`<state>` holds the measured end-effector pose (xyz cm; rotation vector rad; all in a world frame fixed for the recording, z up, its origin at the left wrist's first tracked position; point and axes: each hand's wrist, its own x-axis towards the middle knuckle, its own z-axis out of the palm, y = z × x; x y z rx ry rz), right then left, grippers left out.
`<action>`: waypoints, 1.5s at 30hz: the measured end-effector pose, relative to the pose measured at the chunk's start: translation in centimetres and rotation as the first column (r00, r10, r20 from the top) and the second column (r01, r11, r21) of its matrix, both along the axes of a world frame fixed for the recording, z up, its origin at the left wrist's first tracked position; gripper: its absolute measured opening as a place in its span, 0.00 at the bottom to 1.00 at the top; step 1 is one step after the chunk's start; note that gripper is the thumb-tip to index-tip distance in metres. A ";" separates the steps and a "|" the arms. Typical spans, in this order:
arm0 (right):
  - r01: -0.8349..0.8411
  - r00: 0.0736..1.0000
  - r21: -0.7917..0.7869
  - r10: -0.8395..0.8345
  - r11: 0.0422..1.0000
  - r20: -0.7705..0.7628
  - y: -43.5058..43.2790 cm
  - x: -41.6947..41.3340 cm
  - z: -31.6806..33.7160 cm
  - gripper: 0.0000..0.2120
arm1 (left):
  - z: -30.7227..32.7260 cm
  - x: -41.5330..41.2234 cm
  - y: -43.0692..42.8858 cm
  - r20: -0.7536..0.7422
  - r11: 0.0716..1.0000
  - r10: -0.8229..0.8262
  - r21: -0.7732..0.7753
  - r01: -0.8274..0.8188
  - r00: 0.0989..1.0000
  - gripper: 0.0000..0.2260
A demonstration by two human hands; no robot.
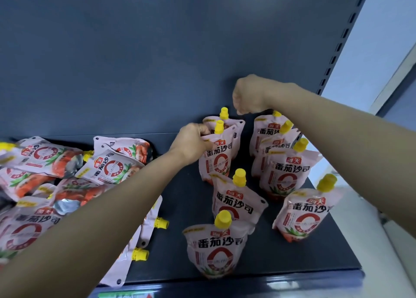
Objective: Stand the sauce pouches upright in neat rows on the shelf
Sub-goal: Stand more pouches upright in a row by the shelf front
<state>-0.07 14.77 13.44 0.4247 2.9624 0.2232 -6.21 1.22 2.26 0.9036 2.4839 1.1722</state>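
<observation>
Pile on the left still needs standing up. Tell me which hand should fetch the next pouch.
Probably the left hand: its arm already crosses above the flat pile of pouches, while the right hand is over the upright rows at the far right.

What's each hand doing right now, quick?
Left hand: closed, pinching the top edge of an upright sauce pouch.
Right hand: curled shut above the back pouches; holding anything cannot be told.

Pale wall (382, 38) right of unit; green-red label strip (126, 295) below front edge
</observation>
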 end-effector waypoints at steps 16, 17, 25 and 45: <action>-0.260 0.944 0.033 0.262 0.965 -0.200 -3.0 0.0 2.8 0.14 | 8.2 2.2 -6.1 -0.639 0.974 0.066 -0.126 -0.189 0.767 0.17; -0.282 0.934 0.056 0.287 0.958 -0.214 -3.5 0.1 3.1 0.15 | 8.6 2.4 -6.6 -0.689 0.964 0.065 -0.143 -0.224 0.721 0.18; -0.436 0.835 0.188 0.473 0.880 -0.281 -8.7 0.5 3.6 0.16 | 9.0 4.8 -11.8 -0.899 0.860 0.030 -0.199 -0.470 0.436 0.16; -0.440 0.895 0.205 0.447 0.875 0.013 -26.5 -0.4 -2.6 0.11 | 3.6 4.1 -27.9 -0.712 0.838 -0.123 -0.447 -0.312 0.691 0.17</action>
